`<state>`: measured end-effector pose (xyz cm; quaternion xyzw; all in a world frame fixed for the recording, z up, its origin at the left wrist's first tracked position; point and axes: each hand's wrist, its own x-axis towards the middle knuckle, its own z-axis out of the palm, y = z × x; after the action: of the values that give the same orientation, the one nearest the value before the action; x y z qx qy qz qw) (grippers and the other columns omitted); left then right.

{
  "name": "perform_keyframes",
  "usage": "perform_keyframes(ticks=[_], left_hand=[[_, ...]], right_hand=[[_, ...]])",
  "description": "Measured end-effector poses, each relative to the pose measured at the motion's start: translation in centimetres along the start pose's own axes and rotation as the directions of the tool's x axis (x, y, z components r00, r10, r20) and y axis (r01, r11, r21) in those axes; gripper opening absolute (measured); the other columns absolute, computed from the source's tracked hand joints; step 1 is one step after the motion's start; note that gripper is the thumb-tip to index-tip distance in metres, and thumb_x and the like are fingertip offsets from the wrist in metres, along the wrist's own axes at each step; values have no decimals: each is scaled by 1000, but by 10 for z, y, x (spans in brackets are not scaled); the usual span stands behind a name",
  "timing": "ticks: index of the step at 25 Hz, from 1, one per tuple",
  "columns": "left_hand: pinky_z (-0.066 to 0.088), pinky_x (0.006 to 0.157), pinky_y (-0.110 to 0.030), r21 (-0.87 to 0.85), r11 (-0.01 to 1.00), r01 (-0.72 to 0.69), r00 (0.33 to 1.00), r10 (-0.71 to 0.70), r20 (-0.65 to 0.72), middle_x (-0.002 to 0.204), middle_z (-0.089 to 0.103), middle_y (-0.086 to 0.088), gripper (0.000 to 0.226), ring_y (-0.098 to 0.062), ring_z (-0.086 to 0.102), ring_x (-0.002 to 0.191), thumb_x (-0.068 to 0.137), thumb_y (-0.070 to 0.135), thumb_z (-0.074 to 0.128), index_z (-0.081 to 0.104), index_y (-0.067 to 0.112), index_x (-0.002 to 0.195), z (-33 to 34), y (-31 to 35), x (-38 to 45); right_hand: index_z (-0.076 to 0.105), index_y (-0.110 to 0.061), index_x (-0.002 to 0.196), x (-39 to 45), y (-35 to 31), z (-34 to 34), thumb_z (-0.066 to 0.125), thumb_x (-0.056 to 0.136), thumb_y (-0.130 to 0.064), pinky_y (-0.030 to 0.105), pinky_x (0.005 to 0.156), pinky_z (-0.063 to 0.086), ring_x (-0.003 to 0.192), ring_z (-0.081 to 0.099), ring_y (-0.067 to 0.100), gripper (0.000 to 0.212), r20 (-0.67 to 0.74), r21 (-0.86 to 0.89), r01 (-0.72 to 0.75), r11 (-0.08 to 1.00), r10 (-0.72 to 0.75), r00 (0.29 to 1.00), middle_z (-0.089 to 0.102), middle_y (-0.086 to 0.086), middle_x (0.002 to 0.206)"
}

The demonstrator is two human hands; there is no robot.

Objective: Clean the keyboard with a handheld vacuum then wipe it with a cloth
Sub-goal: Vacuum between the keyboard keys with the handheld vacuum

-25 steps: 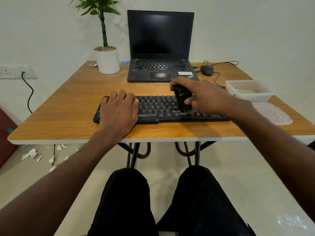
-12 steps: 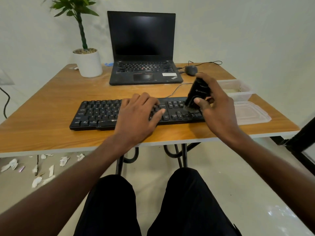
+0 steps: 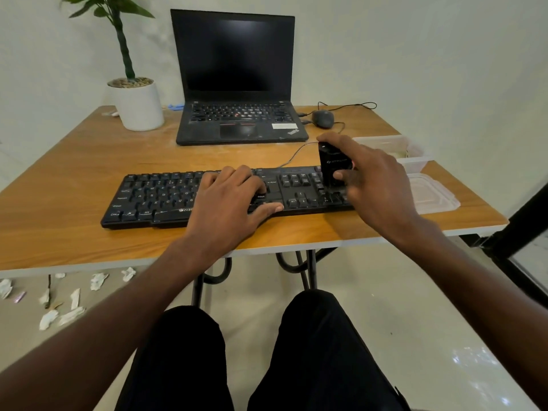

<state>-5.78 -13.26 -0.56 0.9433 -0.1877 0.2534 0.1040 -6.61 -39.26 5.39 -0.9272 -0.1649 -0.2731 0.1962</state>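
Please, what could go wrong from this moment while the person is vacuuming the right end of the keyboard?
1. The right hand grips the handheld vacuum upright over the number pad at the keyboard's right end; hard pressure may perhaps loosen a keycap.
2. The open plastic container and its lid lie just right of that hand; an outward sweep might knock them.
3. The left hand lies flat on the middle keys, so those keys may be missed.

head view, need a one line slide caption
Right hand holds a vacuum upright on the keyboard's right end while the left hand rests flat on the keys.
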Motion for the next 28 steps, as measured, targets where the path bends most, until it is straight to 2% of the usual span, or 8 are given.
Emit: perform_keyframes(ticks=[3,8,11,14,18,20,24,28], left_hand=[[39,99,-44,-11,1000,-13,1000,13,-9,113,61,4,66,-20,55,109,88,82,49,68,25,115,1,-1,-1],[39,99,-45,-24,1000,-6,1000,6,2,113,60,3,63,-21,55,109,86,81,53,66,25,114,2,0,0],[39,99,-44,-44,999,-9,1000,9,8,113,60,3,64,-21,54,109,86,81,53,66,25,114,4,0,0],[39,99,-43,-35,999,-6,1000,6,9,113,59,3,66,-20,54,109,86,83,50,65,26,115,4,-1,-1],[39,100,-44,-17,1000,-2,1000,2,30,114,59,4,67,-19,54,110,85,84,47,64,27,117,3,1,0],[39,100,-44,-15,1000,0,999,1,37,114,59,4,69,-20,53,110,84,85,45,64,27,117,3,2,1],[39,99,-45,-21,1000,-4,1000,5,30,115,59,3,67,-21,54,111,85,83,47,64,27,117,4,0,0],[39,98,-45,-9,1000,-10,1000,10,25,114,59,2,65,-22,54,110,86,82,49,64,26,116,4,1,0]], right_hand=[[45,-50,144,-6,7,0,63,96,-3,26,73,60,103,61,9,69,62,269,-31,963,15,998,65,-9,119],[40,-48,143,1,27,-11,66,91,-3,38,68,58,98,68,25,74,-95,-126,-201,971,190,977,72,3,116],[43,-43,143,-8,9,-1,66,94,-6,36,73,62,102,69,17,66,-86,202,-99,974,119,989,70,-3,120],[45,-47,145,-7,7,4,61,98,-4,34,83,63,117,63,15,65,113,327,-34,944,-3,994,64,-4,130],[46,-60,137,13,28,-26,62,95,-3,45,90,58,116,62,18,73,286,70,-106,992,82,955,65,-7,133],[43,-56,140,11,28,-29,65,93,-5,44,83,58,111,64,22,73,174,-73,-122,990,133,976,67,-5,130],[41,-50,140,-2,19,-14,64,94,-3,45,74,61,100,68,22,70,100,123,-77,989,65,993,69,1,122],[39,-43,142,1,30,-21,63,90,1,37,62,53,93,68,29,73,24,-187,-192,963,200,979,69,8,115]])
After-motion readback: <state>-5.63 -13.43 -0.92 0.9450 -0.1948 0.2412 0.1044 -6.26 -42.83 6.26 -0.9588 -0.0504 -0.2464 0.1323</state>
